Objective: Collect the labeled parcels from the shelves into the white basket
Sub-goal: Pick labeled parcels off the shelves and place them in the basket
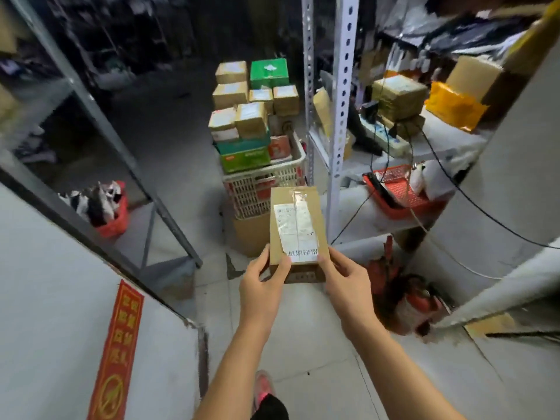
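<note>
Head view: hands (262, 286) (345, 280) hold parcel (298, 225) by near edge, basket (251, 192) beyond.

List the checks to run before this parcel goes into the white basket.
1. Grip: ok. Left hand and right hand both pinch the near end of the parcel.
2. Label: ok, white label faces up.
3. Room in white basket: not ok, stacked boxes rise well above its rim.
4. Basket footing: cannot tell; it sits on a cardboard box, partly hidden.

Label (294, 228) on the parcel (318, 222) — reads "超期滞留".
</note>
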